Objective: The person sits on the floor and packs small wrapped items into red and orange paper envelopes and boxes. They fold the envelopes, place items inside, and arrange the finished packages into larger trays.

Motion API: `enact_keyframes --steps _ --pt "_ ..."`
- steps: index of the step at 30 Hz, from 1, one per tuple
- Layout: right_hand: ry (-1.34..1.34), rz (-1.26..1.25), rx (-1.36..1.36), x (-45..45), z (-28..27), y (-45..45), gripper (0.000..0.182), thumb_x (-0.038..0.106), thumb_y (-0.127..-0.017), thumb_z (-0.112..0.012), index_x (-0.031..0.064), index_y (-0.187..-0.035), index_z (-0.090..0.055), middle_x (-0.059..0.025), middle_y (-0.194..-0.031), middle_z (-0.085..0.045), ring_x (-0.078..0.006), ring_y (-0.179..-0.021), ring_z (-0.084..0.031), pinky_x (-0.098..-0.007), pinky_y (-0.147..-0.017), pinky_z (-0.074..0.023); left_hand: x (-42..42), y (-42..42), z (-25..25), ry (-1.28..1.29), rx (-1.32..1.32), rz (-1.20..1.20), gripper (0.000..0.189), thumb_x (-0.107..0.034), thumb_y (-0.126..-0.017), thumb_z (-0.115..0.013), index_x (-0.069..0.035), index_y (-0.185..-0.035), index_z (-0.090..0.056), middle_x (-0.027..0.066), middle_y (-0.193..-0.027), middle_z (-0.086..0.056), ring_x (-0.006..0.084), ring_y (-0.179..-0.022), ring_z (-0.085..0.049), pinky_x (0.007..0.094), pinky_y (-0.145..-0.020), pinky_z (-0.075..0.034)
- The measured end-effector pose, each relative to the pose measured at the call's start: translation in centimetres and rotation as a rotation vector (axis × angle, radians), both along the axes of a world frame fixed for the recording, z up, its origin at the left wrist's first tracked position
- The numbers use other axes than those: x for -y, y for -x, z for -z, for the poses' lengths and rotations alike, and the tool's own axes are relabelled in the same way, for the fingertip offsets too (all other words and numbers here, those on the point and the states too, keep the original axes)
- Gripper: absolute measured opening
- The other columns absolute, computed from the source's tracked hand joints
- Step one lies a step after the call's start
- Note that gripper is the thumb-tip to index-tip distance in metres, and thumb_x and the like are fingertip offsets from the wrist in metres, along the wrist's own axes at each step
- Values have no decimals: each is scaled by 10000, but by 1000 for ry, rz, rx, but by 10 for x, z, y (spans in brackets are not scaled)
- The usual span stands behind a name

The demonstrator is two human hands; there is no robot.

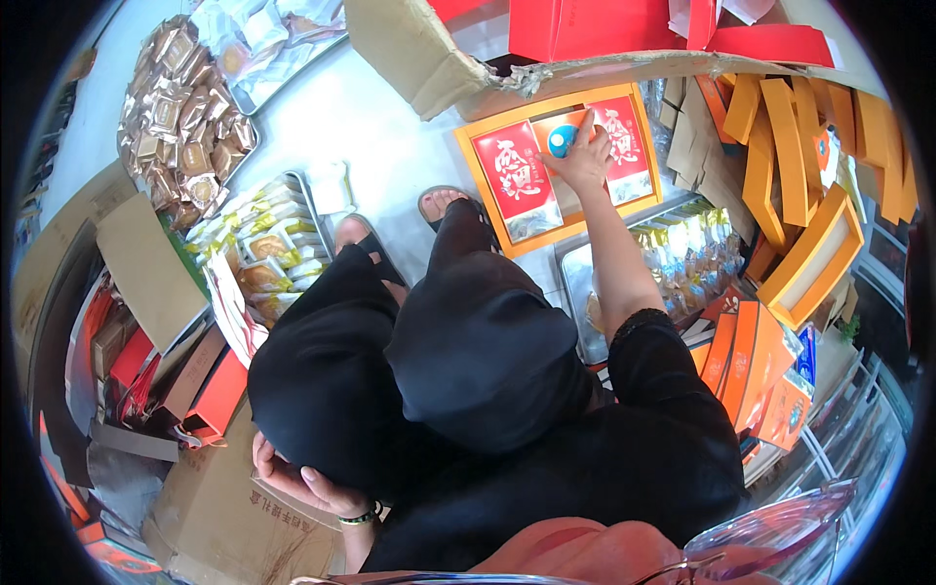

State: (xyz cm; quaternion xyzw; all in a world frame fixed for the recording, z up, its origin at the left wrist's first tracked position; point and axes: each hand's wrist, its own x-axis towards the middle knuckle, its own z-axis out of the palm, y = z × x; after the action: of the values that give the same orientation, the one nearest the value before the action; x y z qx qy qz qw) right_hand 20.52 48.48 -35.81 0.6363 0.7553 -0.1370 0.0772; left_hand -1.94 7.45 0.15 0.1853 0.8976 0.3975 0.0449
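A gift box with an orange-yellow frame (pixel 530 245) lies on the floor before my feet. Inside it, a red printed packet (pixel 507 172) sits on the left and another red packet (pixel 613 121) on the right, each with a clear-looking lower part. Between them is a small orange box (pixel 559 124) with a blue round emblem, at the upper part of the middle slot. My right hand (pixel 591 161) spans this orange box, thumb at its left side and fingers towards its right. My left hand (pixel 311 475) rests loosely curled against my left thigh, holding nothing visible.
Trays of gold-wrapped pastries (pixel 183 124) and yellow-edged packets (pixel 274 248) stand left. Beside my right forearm is another tray of packets (pixel 680 256). Orange-yellow frames (pixel 782 161) and orange boxes (pixel 753 362) pile up right. A torn cardboard carton (pixel 417 51) borders the far side.
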Motion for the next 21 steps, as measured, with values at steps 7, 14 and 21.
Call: enact_keyframes --steps 7,14,21 --pt "177 -203 283 -5 -48 6 1448 470 -634 -927 210 -1645 76 -90 -1659 -151 -360 -1486 -278 -649 -1081 -395 10 0 4 -10 -1 -12 654 -508 -945 -531 6 -1341 -447 188 -1380 -485 299 -1294 -477 453 -1126 -327" --pt "-84 -693 559 -14 -1 -5 1301 290 -706 -889 327 -1649 7 -102 -1692 -127 -437 -1533 -193 -569 -1100 -425 5 2 3 -32 51 -42 661 -522 -932 -543 -5 -1330 -444 182 -1382 -478 297 -1289 -478 451 -1122 -328" --pt "203 -734 281 -39 -74 -8 1300 201 -595 -915 320 -1626 -132 -116 -1579 -271 -453 -1451 -291 -491 -1061 -548 3 -1 5 -49 28 -45 661 -516 -931 -549 -3 -1333 -439 180 -1377 -469 295 -1281 -472 453 -1117 -328"
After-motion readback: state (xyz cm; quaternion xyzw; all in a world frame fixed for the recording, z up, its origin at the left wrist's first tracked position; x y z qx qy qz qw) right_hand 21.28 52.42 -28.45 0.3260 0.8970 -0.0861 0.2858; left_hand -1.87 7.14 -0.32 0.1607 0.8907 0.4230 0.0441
